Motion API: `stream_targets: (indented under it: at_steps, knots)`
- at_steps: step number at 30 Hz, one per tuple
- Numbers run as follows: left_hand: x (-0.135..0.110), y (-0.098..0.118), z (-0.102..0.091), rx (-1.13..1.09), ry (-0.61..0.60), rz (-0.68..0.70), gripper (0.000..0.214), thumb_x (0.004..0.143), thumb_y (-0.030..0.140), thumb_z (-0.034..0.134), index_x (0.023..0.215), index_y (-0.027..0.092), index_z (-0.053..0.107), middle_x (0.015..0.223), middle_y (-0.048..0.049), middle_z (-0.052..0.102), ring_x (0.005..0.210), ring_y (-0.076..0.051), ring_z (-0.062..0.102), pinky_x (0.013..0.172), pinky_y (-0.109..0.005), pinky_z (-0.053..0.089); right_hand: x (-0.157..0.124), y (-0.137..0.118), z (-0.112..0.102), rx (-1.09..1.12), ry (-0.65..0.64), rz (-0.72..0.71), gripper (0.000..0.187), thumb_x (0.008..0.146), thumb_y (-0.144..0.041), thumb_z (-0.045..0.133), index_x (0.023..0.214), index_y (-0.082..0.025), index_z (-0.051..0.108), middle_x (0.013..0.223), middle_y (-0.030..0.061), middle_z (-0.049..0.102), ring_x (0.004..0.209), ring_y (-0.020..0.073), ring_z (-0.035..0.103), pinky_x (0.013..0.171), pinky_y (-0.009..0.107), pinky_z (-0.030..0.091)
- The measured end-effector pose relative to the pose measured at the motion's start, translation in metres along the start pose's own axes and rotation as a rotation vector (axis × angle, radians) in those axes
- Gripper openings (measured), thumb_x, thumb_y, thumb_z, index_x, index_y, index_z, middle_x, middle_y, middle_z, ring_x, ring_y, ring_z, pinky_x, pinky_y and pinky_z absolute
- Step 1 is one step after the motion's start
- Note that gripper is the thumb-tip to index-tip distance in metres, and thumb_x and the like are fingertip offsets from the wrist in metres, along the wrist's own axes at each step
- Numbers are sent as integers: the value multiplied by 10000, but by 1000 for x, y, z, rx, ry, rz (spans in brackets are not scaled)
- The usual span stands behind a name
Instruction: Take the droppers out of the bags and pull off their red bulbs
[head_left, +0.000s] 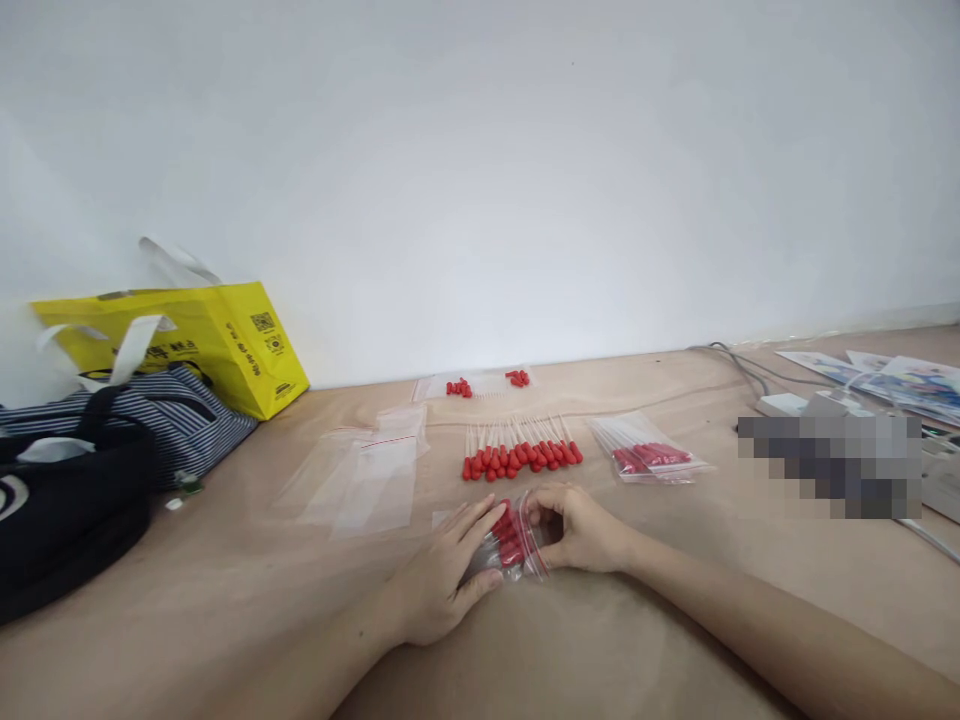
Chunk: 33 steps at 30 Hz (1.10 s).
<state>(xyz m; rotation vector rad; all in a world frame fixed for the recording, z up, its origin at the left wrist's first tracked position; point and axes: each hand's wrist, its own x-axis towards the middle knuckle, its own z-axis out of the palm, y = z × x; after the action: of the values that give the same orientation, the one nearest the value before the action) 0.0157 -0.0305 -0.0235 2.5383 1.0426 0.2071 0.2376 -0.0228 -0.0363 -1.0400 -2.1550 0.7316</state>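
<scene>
Near the front of the table lies a clear zip-lock bag (511, 540) with several red-headed sticks inside. My left hand (439, 580) holds its left part against the table, with thumb and fingers on either side. At the bag's right end, my right hand (581, 530) pinches the edge by the red zip strip. Just beyond, a row of loose pale sticks with red bulb-shaped heads (517, 460) lies with the heads toward me. A filled zip-lock bag (651, 455) of such sticks sits to the right. Flat clear bags (379, 485) overlap on the left.
Small red pieces lie at the back on a clear bag (487, 383) near the wall. On the left stand a yellow bag (225, 340), a striped bag (202, 425) and a black bag (82, 520). Cables, a blurred-out object (832, 465) and printed sheets (900, 380) occupy the right side.
</scene>
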Motion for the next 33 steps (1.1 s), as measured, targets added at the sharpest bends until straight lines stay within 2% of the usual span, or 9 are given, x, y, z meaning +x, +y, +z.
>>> stream_targets:
  at_steps: [4, 8, 11, 14, 18, 20, 24, 28, 33]
  knots:
    - [0, 0, 0, -20, 9, 4, 565, 849, 398, 359, 1344, 250, 130, 1412, -43, 171, 1272, -239, 184, 1026, -439, 223, 0, -2, 7, 30, 40, 6, 279, 544, -284, 707, 740, -167, 546, 722, -20, 566, 637, 101, 484, 567, 205, 365]
    - [0, 0, -1, -15, 6, 8, 551, 849, 398, 361, 1337, 248, 156, 1405, -46, 192, 1269, -229, 197, 1024, -437, 226, 2, -2, 9, -23, 6, 62, 381, 513, -332, 723, 817, -173, 556, 747, -9, 574, 670, 123, 491, 612, 236, 369]
    - [0, -1, 0, -12, 5, -12, 555, 843, 407, 373, 1335, 249, 168, 1405, -50, 191, 1267, -236, 203, 1020, -442, 231, 5, -4, 9, -118, -26, 38, 328, 485, -284, 725, 740, -173, 552, 727, -16, 564, 700, 134, 482, 669, 264, 354]
    - [-1, -2, 0, -17, 1, -22, 556, 840, 418, 378, 1333, 259, 177, 1406, -46, 192, 1269, -246, 192, 1016, -453, 231, 5, -7, 6, -156, -42, 35, 270, 476, -220, 700, 674, -167, 525, 675, -27, 539, 664, 122, 464, 630, 246, 345]
    - [-1, -1, -1, -25, -12, -25, 556, 837, 416, 386, 1331, 260, 187, 1405, -46, 197, 1266, -248, 203, 1014, -451, 235, 3, -6, -1, -10, -146, 71, 265, 526, -171, 647, 752, -163, 509, 630, -51, 509, 554, 77, 438, 521, 188, 345]
    - [-1, -1, -2, -22, -13, -25, 555, 837, 418, 386, 1331, 260, 189, 1406, -44, 192, 1267, -245, 203, 1016, -445, 234, 2, -2, -7, 54, -200, 35, 250, 559, -154, 619, 786, -159, 512, 643, -51, 496, 529, 62, 425, 486, 168, 340]
    - [-1, -1, -1, -9, -17, -31, 555, 837, 422, 381, 1332, 259, 189, 1406, -43, 195, 1269, -240, 200, 1017, -438, 236, 2, 3, -16, 40, -198, -51, 238, 594, -169, 624, 824, -155, 564, 717, -25, 505, 565, 66, 438, 512, 171, 363]
    - [-1, -2, -1, -4, -2, -21, 560, 833, 427, 390, 1330, 254, 198, 1401, -42, 209, 1267, -233, 203, 1021, -429, 230, 1, 3, -13, 124, -216, -19, 345, 621, -297, 662, 926, -163, 572, 741, -12, 558, 584, 81, 469, 530, 184, 387]
    - [-1, 0, -2, -21, -17, -38, 562, 828, 439, 393, 1325, 249, 212, 1402, -50, 203, 1265, -239, 206, 1015, -442, 232, -5, 7, -18, 161, -206, -12, 268, 670, -225, 602, 929, -158, 580, 809, 5, 595, 689, 110, 532, 627, 216, 429]
